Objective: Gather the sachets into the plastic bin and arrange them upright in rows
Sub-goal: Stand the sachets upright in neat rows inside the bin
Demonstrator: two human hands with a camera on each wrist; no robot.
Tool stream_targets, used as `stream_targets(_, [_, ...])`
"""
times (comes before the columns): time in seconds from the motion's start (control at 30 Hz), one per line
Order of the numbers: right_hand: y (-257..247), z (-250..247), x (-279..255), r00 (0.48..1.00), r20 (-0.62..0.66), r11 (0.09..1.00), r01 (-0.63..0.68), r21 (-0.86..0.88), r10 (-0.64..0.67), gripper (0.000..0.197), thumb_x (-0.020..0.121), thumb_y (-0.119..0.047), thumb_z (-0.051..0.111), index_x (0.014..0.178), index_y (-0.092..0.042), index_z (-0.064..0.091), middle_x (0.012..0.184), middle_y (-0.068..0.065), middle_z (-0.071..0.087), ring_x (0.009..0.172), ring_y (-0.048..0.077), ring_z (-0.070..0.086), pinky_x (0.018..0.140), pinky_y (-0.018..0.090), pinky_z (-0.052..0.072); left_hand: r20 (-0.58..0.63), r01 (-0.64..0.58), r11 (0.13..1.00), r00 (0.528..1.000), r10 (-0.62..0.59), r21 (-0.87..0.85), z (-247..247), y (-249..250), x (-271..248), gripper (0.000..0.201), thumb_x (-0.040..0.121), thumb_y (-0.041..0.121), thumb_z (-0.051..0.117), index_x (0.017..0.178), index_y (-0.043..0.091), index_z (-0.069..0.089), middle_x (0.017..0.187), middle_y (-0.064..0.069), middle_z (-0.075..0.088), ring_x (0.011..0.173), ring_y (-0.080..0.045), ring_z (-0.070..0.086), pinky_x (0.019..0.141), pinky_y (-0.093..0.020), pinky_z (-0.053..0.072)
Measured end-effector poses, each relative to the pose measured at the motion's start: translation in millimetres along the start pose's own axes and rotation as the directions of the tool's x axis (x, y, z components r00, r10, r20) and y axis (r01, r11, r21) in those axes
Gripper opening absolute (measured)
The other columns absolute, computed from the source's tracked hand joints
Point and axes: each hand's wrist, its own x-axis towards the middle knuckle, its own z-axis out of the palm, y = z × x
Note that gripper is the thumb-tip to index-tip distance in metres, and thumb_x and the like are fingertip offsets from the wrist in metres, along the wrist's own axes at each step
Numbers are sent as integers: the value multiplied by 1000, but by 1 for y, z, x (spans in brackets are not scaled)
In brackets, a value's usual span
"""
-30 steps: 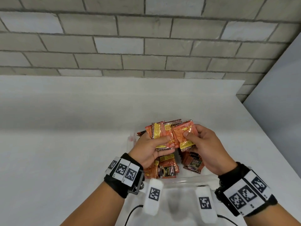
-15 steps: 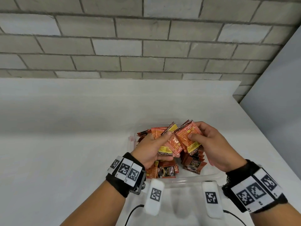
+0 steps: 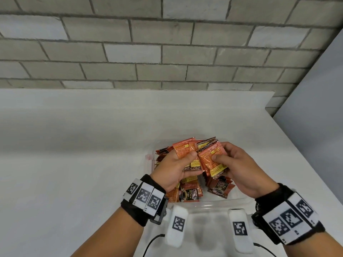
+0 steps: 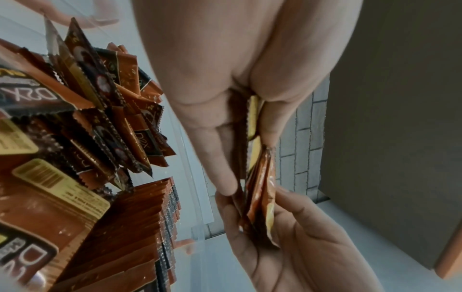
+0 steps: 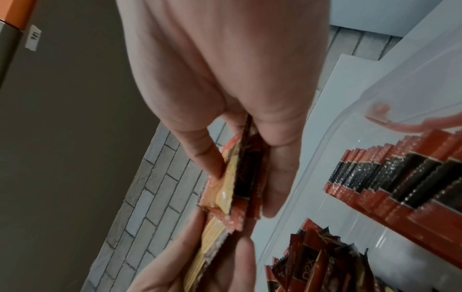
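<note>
Above the clear plastic bin (image 3: pixel 219 202), my left hand (image 3: pixel 178 164) grips a fanned bunch of orange sachets (image 3: pixel 182 151) between thumb and fingers. My right hand (image 3: pixel 230 164) pinches a second small stack of sachets (image 3: pixel 211 160), which touches the left bunch. The left wrist view shows my left hand (image 4: pixel 240 142) with the sachets (image 4: pixel 260 177) edge-on. The right wrist view shows my right hand (image 5: pixel 245 158) holding its stack (image 5: pixel 235 177). More dark D2X coffee sachets (image 3: pixel 189 193) lie loose in the bin, and a tidy upright row (image 5: pixel 400 177) stands along one side.
The bin stands on a white table (image 3: pixel 74 164) near its right edge, with a brick wall (image 3: pixel 148 43) behind. A grey panel (image 3: pixel 315 127) rises on the right. White tagged clips (image 3: pixel 177 223) and black cables sit by the bin's near rim.
Both hands shifted a little to the right with their sachets. The right hand's stack has tilted and closed against the left bunch.
</note>
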Motion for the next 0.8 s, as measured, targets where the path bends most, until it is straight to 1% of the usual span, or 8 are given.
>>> stream_targets(0.13, [-2,4,1,1000,-28,1000,13,10,-13,27,91,-4,56,116,-12,58,105,11,70,87,22,69,73,33,54,-5,-70,976,997,72,204,5,4,0,15,94,31,51,104,30,62,101,9,71,96,-12,64,71,-28,49])
stream_targets(0.2, [-4,7,1,1000,-5,999,25,46,-24,27,92,-5,54,118,-11,58,105,9,71,90,20,69,75,32,54,25,-92,964,996,89,251,9,7,0,24,91,39,56,112,31,63,110,6,70,107,-19,62,82,-34,46])
stream_targets(0.3, [-8,16,1,998,62,999,29,36,-31,27,94,-11,52,121,-13,58,110,6,70,99,20,67,84,35,54,54,-121,961,992,111,250,17,11,2,23,95,27,54,116,26,62,118,1,67,113,-15,61,98,-30,46])
stream_targets(0.4, [-15,20,-1,993,107,998,54,13,-56,29,94,-17,52,123,-17,57,111,3,70,100,17,67,80,33,55,53,-133,950,991,123,283,24,18,4,22,96,30,51,115,29,62,116,4,68,110,-8,62,96,-24,47])
stream_targets(0.5, [-23,19,-5,985,143,994,93,55,-100,30,94,-16,51,124,-16,55,108,3,69,91,14,67,66,26,54,49,-111,984,993,106,137,23,24,4,35,91,41,56,122,25,57,116,2,68,109,-13,63,92,-32,52])
stream_targets(0.63, [-21,25,-9,970,205,992,121,45,-128,30,96,-12,48,125,-16,53,112,3,68,101,15,66,82,29,54,87,-68,992,993,78,-111,20,27,0,28,86,28,59,109,15,67,103,-8,69,95,-21,67,80,-35,55])
stream_targets(0.73, [-16,31,-9,963,201,958,216,-187,-178,27,94,-25,50,121,-25,55,114,-2,66,110,11,61,93,27,48,34,-17,974,999,26,-228,22,24,3,26,78,18,60,100,4,65,92,-13,64,83,-20,65,72,-29,53])
stream_targets(0.8, [-16,28,-6,960,175,794,279,-540,-218,30,87,-47,49,115,-37,53,120,-7,55,118,10,49,98,26,40,-11,32,961,999,-37,-273,20,23,6,27,74,15,60,97,1,64,89,-15,62,80,-22,61,71,-30,51])
